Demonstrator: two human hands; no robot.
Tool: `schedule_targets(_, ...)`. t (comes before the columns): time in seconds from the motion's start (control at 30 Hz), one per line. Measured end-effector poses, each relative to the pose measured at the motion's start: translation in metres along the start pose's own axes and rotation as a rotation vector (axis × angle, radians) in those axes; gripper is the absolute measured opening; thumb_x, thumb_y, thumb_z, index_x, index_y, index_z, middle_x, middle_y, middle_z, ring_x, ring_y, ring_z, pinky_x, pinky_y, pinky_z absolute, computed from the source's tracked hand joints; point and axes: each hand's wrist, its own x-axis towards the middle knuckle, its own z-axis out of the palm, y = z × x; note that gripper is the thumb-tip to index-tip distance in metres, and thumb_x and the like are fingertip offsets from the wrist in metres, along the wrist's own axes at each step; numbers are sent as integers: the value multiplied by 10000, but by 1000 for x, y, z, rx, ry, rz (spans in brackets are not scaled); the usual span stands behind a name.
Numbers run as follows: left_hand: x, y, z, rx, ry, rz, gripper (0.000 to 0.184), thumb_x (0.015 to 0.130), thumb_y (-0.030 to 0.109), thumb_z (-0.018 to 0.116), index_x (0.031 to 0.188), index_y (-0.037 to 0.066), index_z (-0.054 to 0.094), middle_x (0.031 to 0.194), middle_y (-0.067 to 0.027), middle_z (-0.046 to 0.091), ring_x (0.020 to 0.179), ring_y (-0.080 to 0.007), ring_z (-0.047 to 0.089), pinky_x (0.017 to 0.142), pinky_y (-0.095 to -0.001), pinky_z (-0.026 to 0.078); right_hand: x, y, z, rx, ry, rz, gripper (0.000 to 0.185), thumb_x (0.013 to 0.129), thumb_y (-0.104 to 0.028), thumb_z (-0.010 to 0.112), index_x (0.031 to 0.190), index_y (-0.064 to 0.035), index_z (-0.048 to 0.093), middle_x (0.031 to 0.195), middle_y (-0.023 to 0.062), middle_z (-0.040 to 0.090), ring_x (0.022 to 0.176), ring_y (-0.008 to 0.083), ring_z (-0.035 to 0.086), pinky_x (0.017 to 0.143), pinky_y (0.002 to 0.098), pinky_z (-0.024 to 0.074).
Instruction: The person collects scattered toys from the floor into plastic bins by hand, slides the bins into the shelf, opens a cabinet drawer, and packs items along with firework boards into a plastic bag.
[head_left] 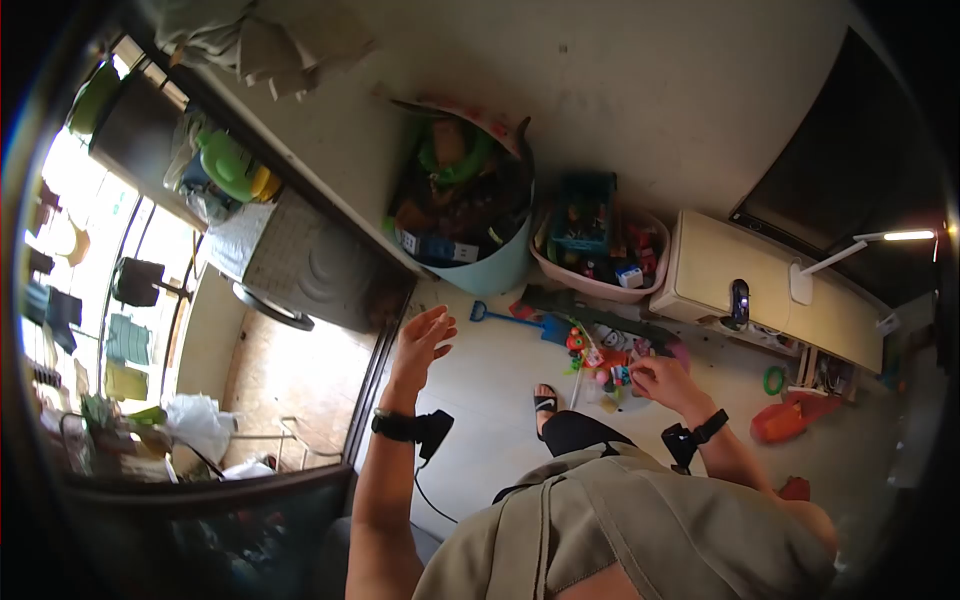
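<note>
My left hand (422,345) is raised over the floor with its fingers apart and nothing in them. Below and ahead of my right hand (662,382) lies a heap of toys; its fingers are drawn together in a pinch. Beside those fingertips shows a small blue-and-white piece (622,375), too small to name, and I cannot tell whether it is held. The heap has a red-orange toy with green bits (575,342) and pink and white pieces. At the heap's left end lies a blue toy shovel (515,320).
Against the wall stand a tall light-blue tub (490,268) full of toys and a pink tub (600,285) with a teal basket (584,212) inside. A cream cabinet (725,262) bears a white lamp (801,284). On the right floor lie a green ring (773,380) and an orange-red object (778,422).
</note>
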Motion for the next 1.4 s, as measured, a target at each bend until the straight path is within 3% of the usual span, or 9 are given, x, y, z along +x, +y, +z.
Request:
schedule_targets(0.23, 193, 69, -36, -196, -126, 19, 518, 865, 359, 698, 1260, 58, 551, 1061, -46, 640, 980, -145, 607, 772, -298, 481, 61, -49, -15, 38, 249, -12, 172, 890, -99, 617, 1028, -5, 660, 891, 171, 688, 804, 253, 696, 683, 324, 530)
schedule_targets(0.5, 439, 137, -26, -457, -298, 179, 288, 910, 388, 633, 837, 111, 607, 716, 7, 556, 615, -86, 515, 554, -244, 440, 0, -32, 29, -103, 622, 440, 123, 866, -52, 635, 976, -6, 667, 859, 129, 693, 768, 193, 678, 692, 312, 539)
schedule_targets(0.6, 551, 129, -27, -475, -455, -44, 416, 854, 487, 661, 914, 78, 610, 731, -27, 566, 628, -162, 539, 571, -288, 465, -15, -65, 73, 70, 663, 727, 128, 866, -51, 640, 983, -14, 676, 871, 101, 703, 793, 147, 671, 709, 297, 536)
schedule_targets(0.8, 684, 84, -20, 554, 104, 911, 621, 710, 538, 754, 1119, 102, 587, 935, -95, 645, 759, -249, 640, 676, -357, 528, 31, -121, 129, 206, 621, 892, 152, 861, -70, 647, 998, -9, 671, 909, 127, 700, 814, 196, 674, 712, 313, 537)
schedule_targets(0.97, 647, 121, -7, 1580, 251, 544, 333, 889, 338, 606, 1109, 89, 579, 1007, -136, 655, 797, -252, 653, 719, -355, 534, 40, -140, 143, 267, 635, 936, 164, 876, -71, 636, 1023, -3, 666, 924, 123, 699, 812, 194, 668, 697, 303, 538)
schedule_targets(1.2, 614, 188, -11, -209, -44, 463, 278, 935, 205, 522, 1129, 7, 542, 1137, -130, 586, 997, -256, 606, 830, -393, 545, 15, -130, 162, 259, 669, 877, 152, 878, -54, 626, 1017, 0, 659, 920, 129, 694, 807, 191, 676, 682, 308, 561)
schedule_targets(1.3, 588, 227, -17, -354, -92, 683, 280, 928, 305, 579, 1065, 61, 596, 1099, -86, 612, 919, -218, 636, 736, -368, 562, -10, -120, 177, 276, 682, 845, 149, 881, -54, 624, 1022, -18, 656, 900, 113, 692, 780, 173, 668, 651, 286, 543)
schedule_targets(1.33, 562, 246, -19, 280, 98, 925, 273, 944, 251, 546, 1108, 32, 565, 1171, -107, 574, 1003, -224, 607, 800, -381, 562, -18, -119, 179, 277, 694, 838, 151, 882, -54, 622, 1025, -19, 656, 904, 109, 692, 782, 172, 668, 652, 285, 541)
schedule_targets(1.4, 457, 297, 24, -474, -115, 691, 277, 972, 129, 482, 1181, -50, 517, 1261, -184, 538, 1117, -227, 573, 930, -362, 542, -43, -113, 187, 295, 731, 834, 155, 886, -58, 621, 1034, -26, 654, 921, 102, 693, 790, 172, 667, 655, 287, 538)
